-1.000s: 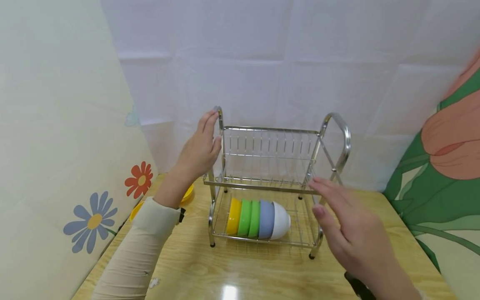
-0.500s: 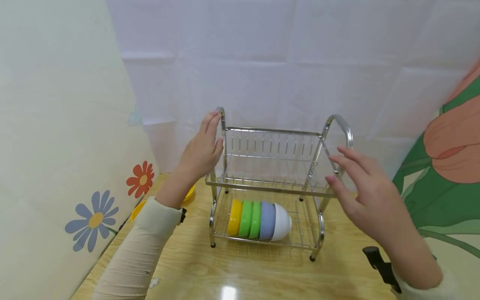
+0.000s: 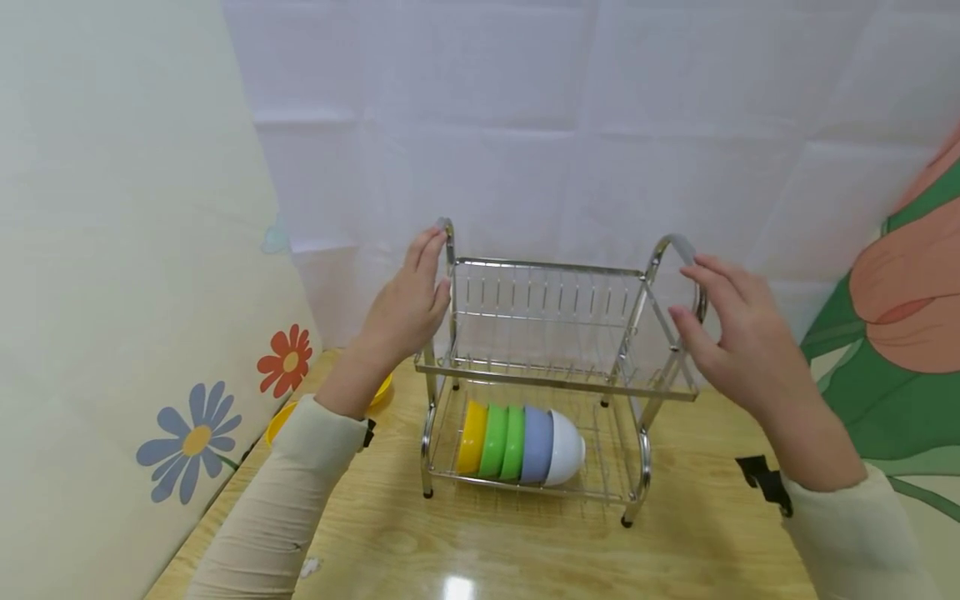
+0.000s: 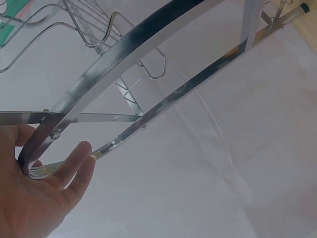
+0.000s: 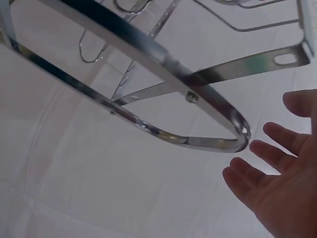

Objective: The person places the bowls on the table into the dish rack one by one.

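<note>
A two-tier chrome dish rack (image 3: 551, 379) stands on the wooden table. My left hand (image 3: 401, 312) grips the rounded top of its left side frame; the left wrist view has that bend lying between thumb and fingers (image 4: 79, 168). Beside the right side frame, my right hand (image 3: 750, 342) is raised with fingers spread and thumb apart, holding nothing. From the right wrist, its fingertips (image 5: 257, 146) appear right at the bend of the steel tube (image 5: 242, 134). On the lower tier, a row of bowls lies on its side: yellow (image 3: 471, 437), green (image 3: 492, 440), blue-grey (image 3: 536, 443) and white (image 3: 567, 450).
Yellow dishes (image 3: 279, 421) show partly behind my left forearm, on the table's left. A white sheet (image 3: 525, 125) hangs behind the rack. Flower-printed walls (image 3: 195, 437) close in on both sides. A small white scrap (image 3: 310, 567) lies near the front of the table (image 3: 390, 533).
My right hand has moved up and outward, from in front of the rack's right corner to the top of its right side frame. My left hand keeps its place on the rack.
</note>
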Demonstrator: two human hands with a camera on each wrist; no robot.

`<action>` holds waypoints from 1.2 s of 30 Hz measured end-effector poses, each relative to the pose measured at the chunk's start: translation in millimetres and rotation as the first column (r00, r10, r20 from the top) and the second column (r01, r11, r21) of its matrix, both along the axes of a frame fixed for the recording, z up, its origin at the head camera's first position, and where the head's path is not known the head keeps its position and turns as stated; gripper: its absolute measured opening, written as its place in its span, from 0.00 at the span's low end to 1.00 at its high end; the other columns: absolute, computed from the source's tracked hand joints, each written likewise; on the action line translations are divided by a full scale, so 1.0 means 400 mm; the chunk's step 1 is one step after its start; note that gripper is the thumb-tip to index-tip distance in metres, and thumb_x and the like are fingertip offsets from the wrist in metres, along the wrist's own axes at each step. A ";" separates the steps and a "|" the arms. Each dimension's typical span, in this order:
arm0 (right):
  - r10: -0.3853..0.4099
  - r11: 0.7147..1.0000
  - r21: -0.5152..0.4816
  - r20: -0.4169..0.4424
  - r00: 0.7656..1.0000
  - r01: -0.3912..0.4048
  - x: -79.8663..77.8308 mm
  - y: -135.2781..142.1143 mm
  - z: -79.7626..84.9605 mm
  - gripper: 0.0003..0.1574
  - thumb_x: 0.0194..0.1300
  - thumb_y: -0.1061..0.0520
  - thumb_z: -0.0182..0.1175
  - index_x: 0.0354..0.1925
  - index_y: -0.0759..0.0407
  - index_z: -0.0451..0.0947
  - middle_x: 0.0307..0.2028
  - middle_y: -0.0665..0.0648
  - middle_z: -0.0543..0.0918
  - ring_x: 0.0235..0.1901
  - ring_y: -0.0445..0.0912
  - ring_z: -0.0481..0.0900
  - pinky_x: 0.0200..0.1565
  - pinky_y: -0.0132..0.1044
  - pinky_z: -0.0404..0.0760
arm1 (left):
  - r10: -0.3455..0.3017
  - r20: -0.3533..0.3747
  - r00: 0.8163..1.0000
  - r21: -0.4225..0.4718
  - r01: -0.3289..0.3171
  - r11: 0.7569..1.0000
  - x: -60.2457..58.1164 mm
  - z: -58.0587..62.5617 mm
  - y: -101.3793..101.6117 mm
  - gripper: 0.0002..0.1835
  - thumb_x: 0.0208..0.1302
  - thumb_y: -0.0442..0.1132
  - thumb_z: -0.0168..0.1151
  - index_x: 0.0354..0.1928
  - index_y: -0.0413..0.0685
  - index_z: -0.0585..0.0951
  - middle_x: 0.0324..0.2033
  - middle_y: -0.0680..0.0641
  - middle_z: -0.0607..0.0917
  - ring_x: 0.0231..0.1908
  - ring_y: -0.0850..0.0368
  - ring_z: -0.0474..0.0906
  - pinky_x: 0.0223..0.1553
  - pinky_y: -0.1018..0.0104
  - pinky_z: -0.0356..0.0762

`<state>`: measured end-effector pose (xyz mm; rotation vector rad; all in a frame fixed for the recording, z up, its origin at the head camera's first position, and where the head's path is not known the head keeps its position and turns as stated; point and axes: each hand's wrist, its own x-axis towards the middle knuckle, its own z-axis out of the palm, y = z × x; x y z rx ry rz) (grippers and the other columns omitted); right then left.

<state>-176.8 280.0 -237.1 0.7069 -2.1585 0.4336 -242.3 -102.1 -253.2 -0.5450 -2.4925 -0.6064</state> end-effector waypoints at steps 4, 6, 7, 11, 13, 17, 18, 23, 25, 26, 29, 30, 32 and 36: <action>-0.005 1.000 0.002 0.007 1.000 0.005 -0.040 0.014 -0.003 0.31 0.73 0.48 0.57 0.65 0.66 0.72 0.68 0.69 0.70 0.65 0.69 0.66 0.63 0.66 0.67 | -0.002 -0.012 1.000 -0.007 0.002 1.000 -0.001 -0.001 0.000 0.34 0.76 0.40 0.47 0.78 0.47 0.49 0.78 0.48 0.51 0.46 0.41 0.78 0.32 0.57 0.81; -0.009 1.000 0.002 0.025 1.000 0.009 -0.055 0.018 -0.004 0.31 0.73 0.50 0.57 0.66 0.66 0.71 0.69 0.69 0.69 0.66 0.69 0.65 0.65 0.67 0.66 | -0.002 -0.018 1.000 -0.008 0.002 1.000 -0.002 0.000 0.000 0.34 0.76 0.40 0.47 0.78 0.47 0.49 0.78 0.48 0.51 0.47 0.41 0.78 0.33 0.57 0.81; -0.011 1.000 0.001 0.034 0.999 0.011 -0.060 0.019 -0.004 0.30 0.73 0.51 0.57 0.66 0.66 0.71 0.69 0.69 0.69 0.66 0.69 0.65 0.65 0.67 0.65 | -0.002 -0.019 1.000 -0.008 0.001 1.000 -0.003 0.000 0.000 0.34 0.76 0.40 0.47 0.78 0.47 0.49 0.78 0.48 0.51 0.46 0.41 0.78 0.32 0.57 0.81; -0.020 1.000 0.001 0.060 0.998 0.020 -0.082 0.020 -0.006 0.30 0.73 0.53 0.57 0.67 0.66 0.69 0.70 0.68 0.67 0.67 0.68 0.64 0.66 0.67 0.65 | 0.000 -0.020 1.000 -0.003 0.000 1.000 -0.005 0.000 -0.001 0.34 0.76 0.40 0.47 0.78 0.47 0.50 0.78 0.48 0.51 0.45 0.42 0.78 0.31 0.58 0.80; -0.021 1.000 -0.005 0.074 0.997 0.022 -0.089 0.019 -0.008 0.31 0.73 0.53 0.57 0.68 0.66 0.69 0.71 0.68 0.66 0.66 0.68 0.65 0.64 0.66 0.66 | 0.000 -0.018 1.000 0.000 0.000 1.000 -0.005 0.000 -0.002 0.34 0.76 0.40 0.47 0.78 0.47 0.50 0.78 0.48 0.51 0.45 0.42 0.78 0.31 0.58 0.80; -0.014 0.999 -0.032 0.088 0.996 0.017 -0.102 0.015 -0.012 0.31 0.72 0.54 0.58 0.68 0.66 0.68 0.71 0.68 0.66 0.64 0.67 0.66 0.60 0.67 0.68 | -0.002 -0.008 1.000 0.004 0.002 1.000 -0.002 0.002 -0.007 0.33 0.77 0.42 0.46 0.78 0.48 0.49 0.79 0.49 0.51 0.43 0.43 0.78 0.30 0.60 0.78; -0.009 0.999 -0.039 0.085 0.996 0.012 -0.106 0.013 -0.013 0.31 0.72 0.55 0.58 0.68 0.66 0.68 0.71 0.68 0.66 0.63 0.67 0.67 0.60 0.67 0.68 | -0.002 -0.003 1.000 0.007 0.002 1.000 -0.001 0.003 -0.008 0.33 0.77 0.42 0.46 0.79 0.49 0.49 0.79 0.49 0.50 0.42 0.44 0.77 0.29 0.61 0.78; 0.008 0.997 -0.078 0.040 0.999 -0.004 -0.128 0.005 -0.024 0.30 0.70 0.58 0.59 0.66 0.67 0.70 0.70 0.67 0.68 0.61 0.66 0.70 0.60 0.65 0.70 | -0.007 0.010 1.000 0.018 0.007 1.000 0.004 0.003 -0.016 0.33 0.77 0.43 0.45 0.79 0.50 0.49 0.79 0.51 0.49 0.38 0.46 0.77 0.30 0.62 0.78; 0.011 0.995 -0.102 0.014 1.000 -0.009 -0.134 0.001 -0.030 0.28 0.69 0.60 0.59 0.64 0.67 0.71 0.69 0.66 0.70 0.61 0.65 0.72 0.56 0.61 0.73 | -0.017 0.012 1.000 0.025 0.017 1.000 0.006 0.003 -0.018 0.33 0.77 0.43 0.46 0.79 0.50 0.48 0.79 0.51 0.49 0.41 0.46 0.79 0.31 0.60 0.79; 0.010 0.993 -0.118 0.002 1.000 -0.009 -0.136 0.000 -0.033 0.27 0.68 0.61 0.59 0.63 0.67 0.72 0.69 0.66 0.70 0.61 0.65 0.72 0.56 0.61 0.74 | -0.023 0.012 1.000 0.027 0.023 0.999 0.007 0.002 -0.019 0.33 0.78 0.43 0.46 0.79 0.50 0.48 0.79 0.51 0.49 0.44 0.45 0.80 0.32 0.59 0.80; 0.009 0.984 -0.175 -0.032 0.999 -0.014 -0.140 -0.006 -0.042 0.24 0.67 0.64 0.57 0.61 0.65 0.75 0.67 0.63 0.73 0.63 0.63 0.73 0.56 0.58 0.75 | -0.042 0.018 0.999 0.038 0.041 0.998 0.010 0.001 -0.023 0.34 0.78 0.42 0.46 0.79 0.51 0.47 0.79 0.51 0.48 0.51 0.45 0.81 0.36 0.57 0.83; 0.008 0.980 -0.197 -0.039 0.999 -0.016 -0.140 -0.009 -0.045 0.23 0.67 0.64 0.57 0.60 0.64 0.76 0.67 0.62 0.74 0.64 0.62 0.73 0.58 0.58 0.74 | -0.049 0.019 0.999 0.042 0.048 0.998 0.011 0.001 -0.025 0.34 0.78 0.42 0.46 0.79 0.51 0.47 0.79 0.51 0.48 0.52 0.44 0.80 0.37 0.57 0.83; 0.007 0.971 -0.240 -0.054 0.999 -0.020 -0.141 -0.014 -0.050 0.23 0.67 0.64 0.56 0.59 0.63 0.77 0.66 0.61 0.76 0.65 0.60 0.73 0.63 0.55 0.74 | -0.057 0.020 0.998 0.044 0.056 0.997 0.012 0.001 -0.029 0.34 0.78 0.42 0.45 0.79 0.51 0.47 0.79 0.51 0.48 0.53 0.45 0.80 0.39 0.56 0.84; 0.002 0.956 -0.291 -0.085 0.996 -0.027 -0.144 -0.026 -0.061 0.21 0.68 0.65 0.54 0.58 0.63 0.78 0.65 0.59 0.77 0.58 0.59 0.78 0.63 0.31 0.74 | -0.074 0.016 0.997 0.051 0.073 0.996 0.016 0.003 -0.037 0.33 0.78 0.42 0.45 0.79 0.52 0.48 0.79 0.51 0.48 0.53 0.46 0.80 0.40 0.55 0.84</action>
